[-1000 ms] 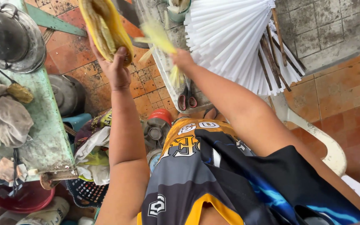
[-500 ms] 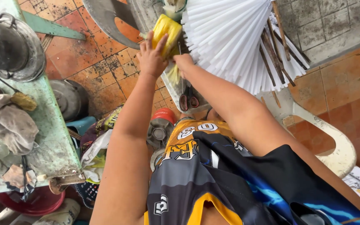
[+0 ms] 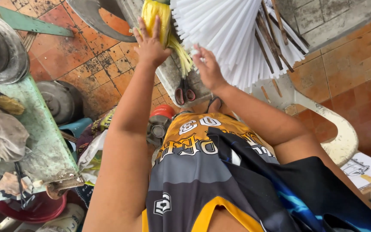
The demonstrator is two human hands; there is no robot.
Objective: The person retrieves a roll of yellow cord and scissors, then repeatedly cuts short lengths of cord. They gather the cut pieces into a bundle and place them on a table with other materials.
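Note:
My left hand (image 3: pixel 150 42) rests flat with fingers spread on a yellow bundle of plastic strips (image 3: pixel 156 17) lying on a grey concrete ledge (image 3: pixel 172 81). Loose yellow strands (image 3: pixel 184 60) trail from the bundle toward me. My right hand (image 3: pixel 207 66) sits just right of them, fingers curled at the base of a wide fan of white plastic sticks (image 3: pixel 232 38). Several brown wooden sticks (image 3: pixel 271 34) lie across the fan. Whether the right hand grips anything is unclear.
Red-handled scissors (image 3: pixel 184 94) lie on the ledge near me. A white plastic chair (image 3: pixel 340 137) stands at right. A green worktable (image 3: pixel 39 146) with rags and a metal pot (image 3: pixel 1 51) is at left. Pot lids, bags and a red basin crowd the tiled floor.
My left hand lowered the yellow bundle from mid-air onto the ledge and now presses on it. My right hand shifted slightly toward the base of the white fan.

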